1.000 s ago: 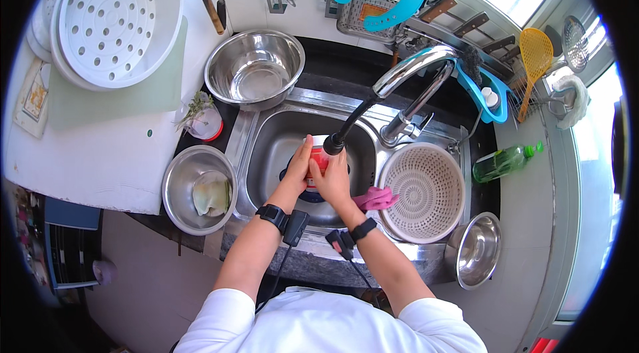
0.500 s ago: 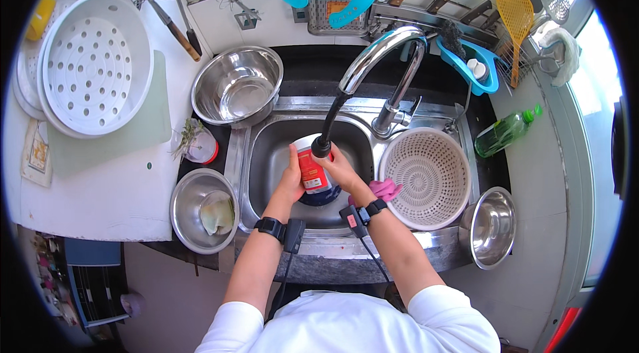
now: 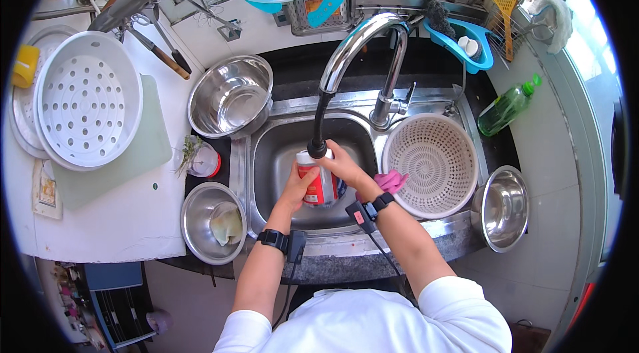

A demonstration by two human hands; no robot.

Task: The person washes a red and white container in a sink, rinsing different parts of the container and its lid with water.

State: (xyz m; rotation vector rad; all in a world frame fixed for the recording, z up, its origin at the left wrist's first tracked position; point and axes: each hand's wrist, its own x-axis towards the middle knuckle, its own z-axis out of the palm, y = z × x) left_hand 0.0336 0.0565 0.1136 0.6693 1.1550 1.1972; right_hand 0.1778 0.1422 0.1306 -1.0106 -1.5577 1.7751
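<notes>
Over the sink basin, a red-and-white container with a printed label is held between my hands. My left hand grips its left side, thumb across the red label. My right hand is closed around the upper right part, its fingertips beside the black spout end of the tap. That spout hangs directly above the container's white top, and whether water runs cannot be made out. The container's far side is hidden.
Right of the basin sits a white colander with a pink cloth at its edge. Steel bowls stand around the sink, one with a pale piece inside. A green bottle lies at the right; the chrome tap arches overhead.
The container has turned and stands more upright under the spout, its dark blue part now mostly out of sight. My hands have shifted slightly around it. The whole view has shifted a little.
</notes>
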